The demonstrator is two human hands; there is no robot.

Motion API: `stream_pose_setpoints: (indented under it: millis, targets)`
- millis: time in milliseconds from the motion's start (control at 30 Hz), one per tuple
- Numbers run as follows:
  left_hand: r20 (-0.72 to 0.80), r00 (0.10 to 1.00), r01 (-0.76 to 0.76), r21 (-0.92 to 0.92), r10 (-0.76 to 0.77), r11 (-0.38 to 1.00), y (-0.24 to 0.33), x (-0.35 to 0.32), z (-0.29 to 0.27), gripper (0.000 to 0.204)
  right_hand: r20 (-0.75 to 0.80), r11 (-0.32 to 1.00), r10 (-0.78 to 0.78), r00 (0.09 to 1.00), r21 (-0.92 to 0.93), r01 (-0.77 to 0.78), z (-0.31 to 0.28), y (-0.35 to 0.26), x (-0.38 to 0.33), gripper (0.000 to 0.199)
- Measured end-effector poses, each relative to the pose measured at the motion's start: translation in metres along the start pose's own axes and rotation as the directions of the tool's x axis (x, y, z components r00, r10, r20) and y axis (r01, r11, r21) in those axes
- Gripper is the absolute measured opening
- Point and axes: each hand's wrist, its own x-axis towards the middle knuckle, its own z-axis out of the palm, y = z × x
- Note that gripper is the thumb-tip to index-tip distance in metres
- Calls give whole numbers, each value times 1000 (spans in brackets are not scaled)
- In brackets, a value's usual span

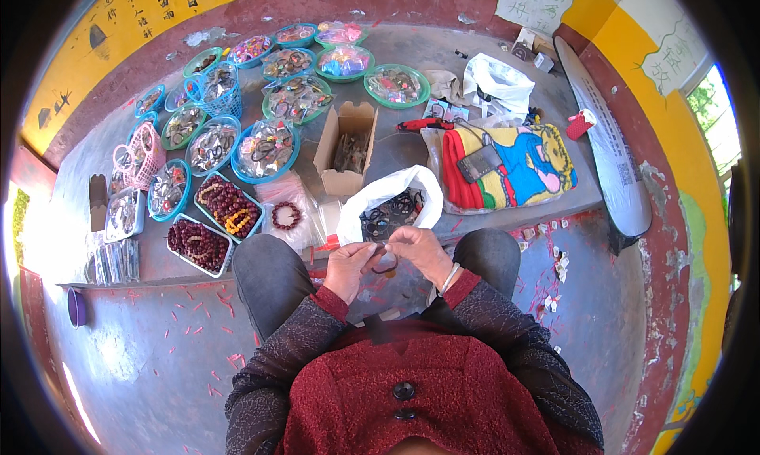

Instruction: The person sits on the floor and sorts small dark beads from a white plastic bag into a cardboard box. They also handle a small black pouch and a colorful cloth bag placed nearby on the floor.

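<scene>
My left hand point(348, 270) and my right hand point(423, 254) meet above my lap, thumbs and fingers pinched close together. A thin dark cord loop point(386, 271) hangs between them; its ends run into the fingertips, where the detail is too small to make out. Just beyond my hands sits a white plastic bag point(430, 209) with its mouth rolled back. Tangled dark cord pieces point(388, 215) lie inside it. A pale bangle circles my right wrist.
An open cardboard box point(346, 142) stands behind the bag. Bead bracelets fill two trays point(207, 268) at left, near several baskets point(265, 152) of small packets. A folded colourful blanket point(514, 170) lies right. Red scraps litter the floor point(158, 344).
</scene>
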Motion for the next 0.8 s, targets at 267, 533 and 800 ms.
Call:
stream_pose_setpoints:
  millis: [267,533,800]
  targets:
    - [39,999,14,-9,-14,1000,-3,3,-6,16,24,1000,13,1000,1,-13,-2,-6,-2,15]
    - [93,996,14,-74,-7,997,2,2,-6,19,20,998,-57,998,-36,58,-3,-10,-2,20]
    - [230,947,-322,692,226,647,-8,-2,-7,17,215,711,-345,914,-576,404,0,-14,-5,17]
